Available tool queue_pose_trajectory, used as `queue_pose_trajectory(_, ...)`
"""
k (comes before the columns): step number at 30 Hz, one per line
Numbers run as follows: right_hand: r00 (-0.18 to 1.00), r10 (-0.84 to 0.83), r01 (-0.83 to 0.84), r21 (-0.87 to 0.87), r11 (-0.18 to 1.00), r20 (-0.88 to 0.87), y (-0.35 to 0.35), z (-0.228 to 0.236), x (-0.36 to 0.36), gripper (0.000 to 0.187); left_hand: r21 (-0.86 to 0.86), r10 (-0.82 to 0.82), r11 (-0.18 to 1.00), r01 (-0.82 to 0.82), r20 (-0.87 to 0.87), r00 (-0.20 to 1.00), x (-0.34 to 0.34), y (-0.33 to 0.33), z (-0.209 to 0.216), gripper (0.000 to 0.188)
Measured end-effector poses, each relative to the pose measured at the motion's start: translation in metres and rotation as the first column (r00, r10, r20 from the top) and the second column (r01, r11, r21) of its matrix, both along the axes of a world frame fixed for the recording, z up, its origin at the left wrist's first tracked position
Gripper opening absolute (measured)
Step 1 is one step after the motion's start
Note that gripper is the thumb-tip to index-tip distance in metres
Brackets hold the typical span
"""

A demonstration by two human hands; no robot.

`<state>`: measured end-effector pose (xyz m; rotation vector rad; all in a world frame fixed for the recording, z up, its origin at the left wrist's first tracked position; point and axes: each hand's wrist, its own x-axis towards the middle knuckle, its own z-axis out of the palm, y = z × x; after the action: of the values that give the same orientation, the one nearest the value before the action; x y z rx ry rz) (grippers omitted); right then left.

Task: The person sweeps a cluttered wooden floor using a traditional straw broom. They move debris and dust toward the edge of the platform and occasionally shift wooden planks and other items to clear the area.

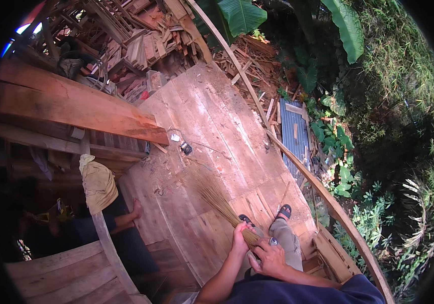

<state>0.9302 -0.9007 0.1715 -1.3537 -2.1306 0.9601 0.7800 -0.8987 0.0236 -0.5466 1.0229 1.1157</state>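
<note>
A stick broom (218, 201), a bundle of long thin tan sticks, slants from my hands toward the middle of the plank floor, its loose tips fanned out. My left hand (240, 239) is wrapped round the bundle near its bound end. Just to the right, my right hand (270, 259) closes on the butt end with bent fingers, which hide part of it. A small silvery round thing (273, 241) shows by the right fingers; its kind is unclear. Below the broom are my feet in dark sandals (283, 212).
The plank floor (212, 116) holds scattered dust, a small black object (186, 148) and a thin cord. A wooden rail (323, 190) bounds the right side, with plants beyond. A thick beam (75, 104) juts in from the left. Another person's bare foot (136, 208) rests near a yellowish cloth (97, 183).
</note>
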Motion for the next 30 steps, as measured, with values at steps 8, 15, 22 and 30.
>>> queue_pose_trajectory(8,0.996,0.041,-0.047,0.088,0.995,0.076,-0.01,0.012,-0.035,0.017,0.042,-0.082,0.996,0.083,-0.038,0.996,-0.02,-0.03,0.012,0.023)
queue_pose_trajectory(15,0.987,0.155,-0.138,0.262,0.955,-0.046,-0.018,0.027,-0.057,0.022,0.042,0.003,0.999,-0.004,0.03,1.0,-0.042,-0.044,0.017,0.03)
queue_pose_trajectory(22,0.985,0.171,-0.153,0.298,0.942,-0.036,-0.031,0.033,-0.072,0.011,0.114,0.059,0.991,-0.07,0.099,0.993,-0.038,-0.06,0.042,0.029)
queue_pose_trajectory(30,0.983,0.186,-0.18,0.278,0.944,0.006,-0.027,0.073,-0.102,0.042,0.275,-0.061,0.961,-0.002,0.222,0.973,-0.064,-0.064,0.067,0.043)
